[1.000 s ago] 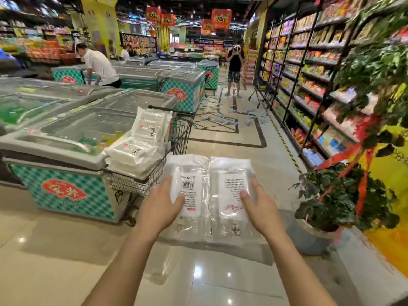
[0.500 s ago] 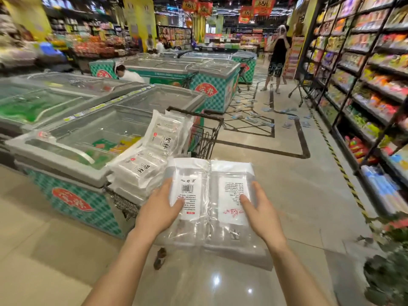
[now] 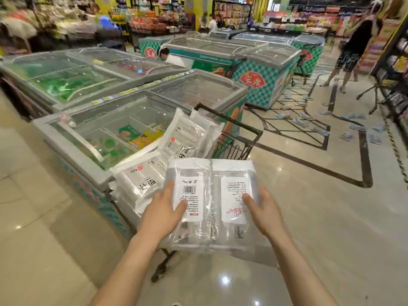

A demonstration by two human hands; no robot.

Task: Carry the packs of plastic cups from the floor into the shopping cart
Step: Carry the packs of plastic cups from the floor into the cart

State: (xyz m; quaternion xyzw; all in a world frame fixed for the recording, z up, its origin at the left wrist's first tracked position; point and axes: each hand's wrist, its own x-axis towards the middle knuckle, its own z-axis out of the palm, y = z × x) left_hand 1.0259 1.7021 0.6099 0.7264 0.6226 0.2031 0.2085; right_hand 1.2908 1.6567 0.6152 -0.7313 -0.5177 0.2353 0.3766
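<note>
Supermarket floor (image 3: 320,217) | left grip (image 3: 162,214), right grip (image 3: 263,213) clasp barcode-labelled cup pack (image 3: 212,195) | cart packs (image 3: 141,182) marked "100"

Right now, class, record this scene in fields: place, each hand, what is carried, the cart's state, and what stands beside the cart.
Place: supermarket aisle with a glossy tiled floor
Left hand: grips the held pack at its left side, thumb on top
Right hand: grips its right side, thumb on top
Carried: clear plastic, two white labels, off the floor, close to the cart
Shopping cart: black wire, already piled with similar packs
Beside cart: glass-topped freezer, to its left
</note>
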